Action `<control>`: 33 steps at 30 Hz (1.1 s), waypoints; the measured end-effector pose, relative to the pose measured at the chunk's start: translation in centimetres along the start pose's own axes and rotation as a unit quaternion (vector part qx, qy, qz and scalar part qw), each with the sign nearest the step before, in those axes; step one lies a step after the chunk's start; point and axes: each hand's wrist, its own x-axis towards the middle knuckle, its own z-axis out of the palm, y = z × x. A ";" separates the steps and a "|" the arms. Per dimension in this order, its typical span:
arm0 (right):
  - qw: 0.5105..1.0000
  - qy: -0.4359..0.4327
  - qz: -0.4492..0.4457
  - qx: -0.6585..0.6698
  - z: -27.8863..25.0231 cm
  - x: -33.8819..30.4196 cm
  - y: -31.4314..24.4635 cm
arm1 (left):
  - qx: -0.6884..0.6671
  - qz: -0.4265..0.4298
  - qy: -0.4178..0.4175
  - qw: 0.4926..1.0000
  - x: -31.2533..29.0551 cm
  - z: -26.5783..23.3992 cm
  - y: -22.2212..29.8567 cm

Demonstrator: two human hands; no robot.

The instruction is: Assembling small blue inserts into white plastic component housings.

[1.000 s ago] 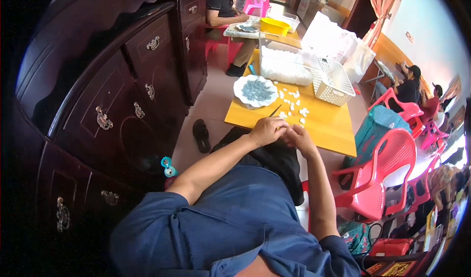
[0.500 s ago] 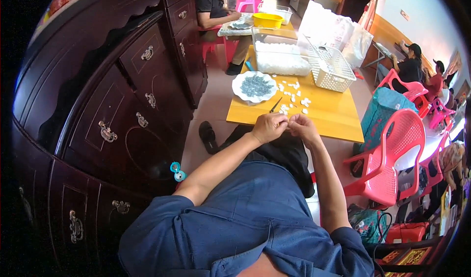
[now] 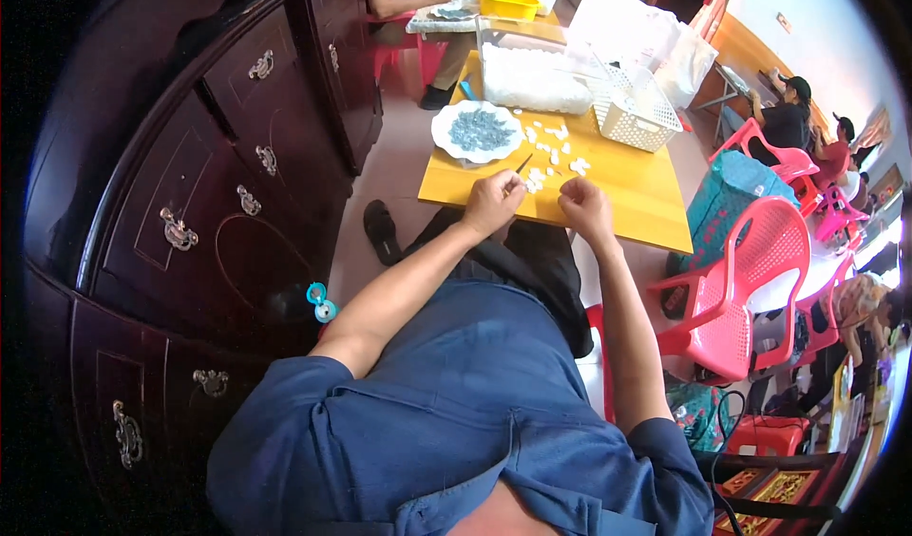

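Observation:
Over the near edge of the yellow table (image 3: 627,199), my left hand (image 3: 494,204) has its fingers drawn together beside a slim dark pointed tool (image 3: 524,163). I cannot make out whether those fingertips touch the tool or hold a small piece. A short gap away, my right hand (image 3: 587,208) is curled with thumb and fingers together, and what it holds, if anything, is hidden. Several small white flower-like pieces (image 3: 579,166) lie scattered on the table beyond both hands. At the left stands a white scalloped plate (image 3: 440,130) bearing many small grey-blue pieces (image 3: 480,130).
Behind the plate is a clear bin (image 3: 537,78) of white pieces, with a cream basket (image 3: 638,128) at its right. A dark wooden cabinet (image 3: 218,147) lines my left. Pink chairs (image 3: 750,280) and a teal bag (image 3: 736,204) stand right. Other people sit farther off.
My hands, fingertips together before, have come apart; the left has moved toward the dark tool and the right stays curled. The whole view has shifted, with the table appearing higher.

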 end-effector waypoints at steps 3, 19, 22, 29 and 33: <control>0.997 0.030 -0.038 -0.068 -0.1 1.8 1.0 | -0.005 -0.008 0.000 1.000 0.0 0.1 -0.2; 0.986 0.113 -0.025 -0.124 -1.7 4.0 5.1 | 0.003 -0.035 -0.007 0.999 -0.2 -0.1 -0.2; 0.987 0.118 0.012 -0.107 -2.3 2.3 5.7 | -0.012 -0.031 -0.014 0.999 -0.2 -0.1 -0.3; 0.987 0.106 0.027 -0.118 -2.0 2.9 5.2 | 0.012 -0.018 -0.021 1.000 -0.2 0.1 0.1; 0.988 0.044 0.035 -0.146 -1.8 3.7 3.6 | 0.013 -0.029 -0.022 0.999 -0.3 -0.1 0.2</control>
